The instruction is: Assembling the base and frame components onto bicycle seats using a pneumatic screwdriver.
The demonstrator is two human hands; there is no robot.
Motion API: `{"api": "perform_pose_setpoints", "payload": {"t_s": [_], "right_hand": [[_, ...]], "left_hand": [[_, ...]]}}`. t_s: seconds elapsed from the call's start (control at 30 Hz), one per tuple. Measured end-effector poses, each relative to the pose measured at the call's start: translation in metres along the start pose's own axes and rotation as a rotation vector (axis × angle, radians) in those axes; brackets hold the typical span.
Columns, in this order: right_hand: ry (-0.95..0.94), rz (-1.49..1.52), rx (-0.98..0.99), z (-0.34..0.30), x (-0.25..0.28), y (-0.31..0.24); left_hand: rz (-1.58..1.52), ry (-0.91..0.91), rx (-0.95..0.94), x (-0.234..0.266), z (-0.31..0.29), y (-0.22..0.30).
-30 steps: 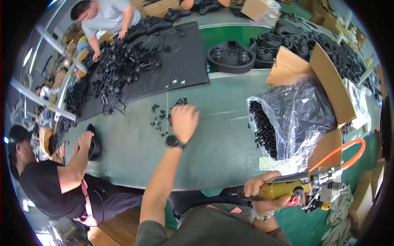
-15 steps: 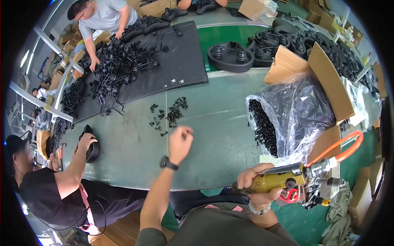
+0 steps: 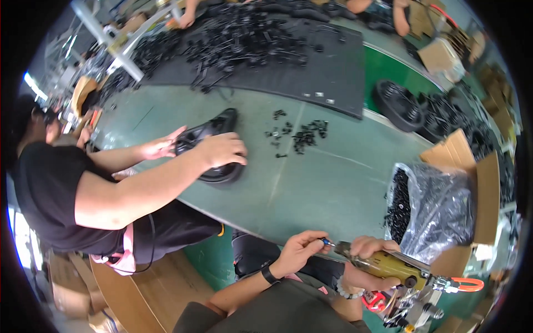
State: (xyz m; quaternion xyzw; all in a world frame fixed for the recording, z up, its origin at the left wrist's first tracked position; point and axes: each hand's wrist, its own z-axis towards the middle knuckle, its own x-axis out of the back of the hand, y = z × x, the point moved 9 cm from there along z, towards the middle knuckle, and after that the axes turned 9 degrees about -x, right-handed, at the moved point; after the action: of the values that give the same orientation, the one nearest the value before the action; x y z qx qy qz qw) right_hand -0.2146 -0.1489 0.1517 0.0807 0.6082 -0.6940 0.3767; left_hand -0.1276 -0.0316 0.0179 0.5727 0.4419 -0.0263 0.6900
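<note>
At the lower centre of the frame the person's left hand (image 3: 300,250) pinches a small screw (image 3: 323,241) between thumb and forefinger, fingers together on it, and sets it against the tip of the pneumatic screwdriver (image 3: 383,265). The right hand (image 3: 363,261) is clamped around the driver's yellow body at the lower right, its orange air hose (image 3: 463,284) curling off toward the frame's edge. Both hands hover just past the near rim of the green desk (image 3: 322,183).

To the right, a clear plastic bag (image 3: 438,208) of small black parts sits in an open cardboard box (image 3: 483,194). Loose black fasteners (image 3: 302,133) lie scattered mid-desk, well apart from the hands. At the left of the frame a co-worker in a black shirt presses 2 hands on a black round part (image 3: 219,150). A black mat (image 3: 311,72) loaded with more black parts fills the upper part of the frame.

The screw is tiny and held only at the fingertips, so it could slip and drop off the desk edge, since the hands are over the gap rather than the surface. If the trigger were squeezed while the fingertips are at the bit, they could be nicked. A screw seated crooked would likely wobble off.
</note>
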Motion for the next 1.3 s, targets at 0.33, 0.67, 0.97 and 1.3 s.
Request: {"api": "perform_pose_setpoints", "payload": {"t_s": [0.33, 0.67, 0.97, 1.3], "right_hand": [[0.142, 0.106, -0.195, -0.004, 0.000, 0.024], [0.113, 0.246, -0.353, 0.000, 0.011, 0.039], [0.150, 0.165, -0.288, 0.001, 0.037, 0.013], [0.036, 0.282, -0.270, 0.010, 0.033, -0.010]], "left_hand": [[-0.026, -0.124, 0.166, 0.009, -0.009, 0.014], [1.236, 1.118, -0.149, 0.319, -0.030, 0.216], [0.950, 1.126, -0.300, 0.313, -0.033, 0.238], [0.965, 0.438, -0.025, 0.248, 0.009, 0.186]]}}
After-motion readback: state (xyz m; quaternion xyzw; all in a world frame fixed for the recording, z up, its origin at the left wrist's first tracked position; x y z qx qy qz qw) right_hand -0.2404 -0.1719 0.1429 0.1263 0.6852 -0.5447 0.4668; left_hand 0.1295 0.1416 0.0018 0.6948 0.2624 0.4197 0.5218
